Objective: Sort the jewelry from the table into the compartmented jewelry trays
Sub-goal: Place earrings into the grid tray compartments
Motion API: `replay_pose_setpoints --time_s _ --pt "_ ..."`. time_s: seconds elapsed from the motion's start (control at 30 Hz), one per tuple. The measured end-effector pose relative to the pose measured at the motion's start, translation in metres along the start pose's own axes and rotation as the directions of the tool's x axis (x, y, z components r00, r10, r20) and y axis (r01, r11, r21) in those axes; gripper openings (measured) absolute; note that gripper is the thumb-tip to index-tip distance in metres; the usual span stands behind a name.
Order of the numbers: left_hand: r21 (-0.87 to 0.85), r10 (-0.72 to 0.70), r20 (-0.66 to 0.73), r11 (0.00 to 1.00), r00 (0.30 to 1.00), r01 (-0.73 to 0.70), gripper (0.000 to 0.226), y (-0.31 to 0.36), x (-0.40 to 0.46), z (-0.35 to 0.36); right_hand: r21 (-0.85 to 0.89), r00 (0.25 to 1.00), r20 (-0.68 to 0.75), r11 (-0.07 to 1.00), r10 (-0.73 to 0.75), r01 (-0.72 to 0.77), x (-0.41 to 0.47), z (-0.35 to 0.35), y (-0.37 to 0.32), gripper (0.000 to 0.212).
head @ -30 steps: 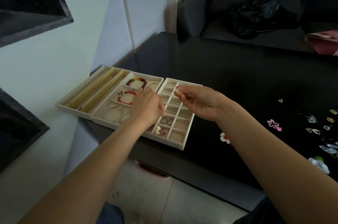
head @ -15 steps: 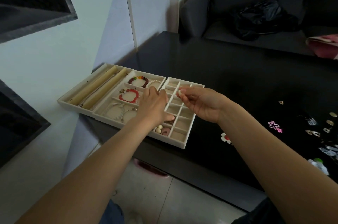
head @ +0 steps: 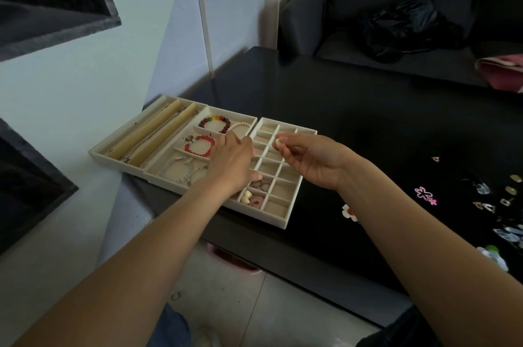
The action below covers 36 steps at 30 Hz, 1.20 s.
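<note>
Jewelry trays, cream and compartmented, sit side by side at the black surface's left edge, where the right hand pinches a small white bead in its fingers over the small-celled tray while the left hand, fingers loosely curled, rests on the tray's dividers.

There are no words, numbers, labels or signs to read here. Nothing on the jewelry trays, the tabletop or the wall has any writing.
</note>
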<state>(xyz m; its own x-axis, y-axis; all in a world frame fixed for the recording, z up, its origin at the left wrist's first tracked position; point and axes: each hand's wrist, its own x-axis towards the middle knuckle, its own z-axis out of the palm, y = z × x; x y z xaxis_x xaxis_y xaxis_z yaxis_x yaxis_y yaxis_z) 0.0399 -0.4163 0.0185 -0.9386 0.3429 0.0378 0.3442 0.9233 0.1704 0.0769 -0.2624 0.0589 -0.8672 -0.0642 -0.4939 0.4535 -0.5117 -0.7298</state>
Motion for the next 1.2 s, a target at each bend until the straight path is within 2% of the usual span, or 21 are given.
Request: replay_pose_setpoints --time_s 0.2,0.33,0.43,0.53,0.6,0.7,0.83,1.0,1.2 --pt "0.040 0.005 -0.003 0.999 1.000 -0.005 0.047 0.003 0.000 0.004 0.006 1.000 -0.005 1.000 -0.003 0.003 -0.003 0.001 0.000 0.009" --pt "-0.002 0.001 -0.012 1.000 1.000 -0.001 0.042 0.001 0.002 0.000 0.039 1.000 0.004 0.999 0.021 -0.021 -0.004 -0.001 0.002 0.010" --pt "-0.130 0.029 -0.098 0.991 0.995 -0.042 0.030 0.002 0.000 -0.009 -0.053 1.000 0.015 0.999 0.012 -0.012 -0.008 -0.003 0.003 0.014" --pt "-0.402 0.105 -0.135 0.903 0.985 -0.151 0.024 0.007 -0.007 -0.020 -0.155 1.000 -0.001 0.988 0.020 -0.020 -0.012 -0.003 0.006 0.008" --pt "-0.533 0.146 -0.118 0.825 0.982 -0.187 0.025 0.012 -0.014 -0.028 -0.216 0.999 -0.031 0.976 0.016 -0.023 -0.015 -0.003 0.008 0.005" --pt "-0.622 0.160 -0.111 0.758 0.981 -0.194 0.021 0.016 -0.024 -0.033 -0.261 0.999 -0.044 0.965 0.006 -0.017 -0.020 -0.002 0.012 0.007" --pt "-0.668 0.186 -0.078 0.720 0.979 -0.190 0.013 0.014 -0.032 -0.034 -0.318 1.000 -0.026 0.948 -0.002 -0.006 -0.027 -0.003 0.017 0.014" --pt "-0.692 0.127 -0.033 0.713 0.991 -0.114 0.012 0.010 -0.043 -0.031 -0.417 0.999 -0.011 0.908 -0.045 0.037 -0.036 -0.008 0.024 0.022" --pt "-0.734 0.184 0.069 0.675 0.981 -0.075 0.009 0.006 -0.055 -0.032 -0.516 0.995 -0.013 0.853 -0.103 0.082 -0.042 -0.017 0.034 0.008"
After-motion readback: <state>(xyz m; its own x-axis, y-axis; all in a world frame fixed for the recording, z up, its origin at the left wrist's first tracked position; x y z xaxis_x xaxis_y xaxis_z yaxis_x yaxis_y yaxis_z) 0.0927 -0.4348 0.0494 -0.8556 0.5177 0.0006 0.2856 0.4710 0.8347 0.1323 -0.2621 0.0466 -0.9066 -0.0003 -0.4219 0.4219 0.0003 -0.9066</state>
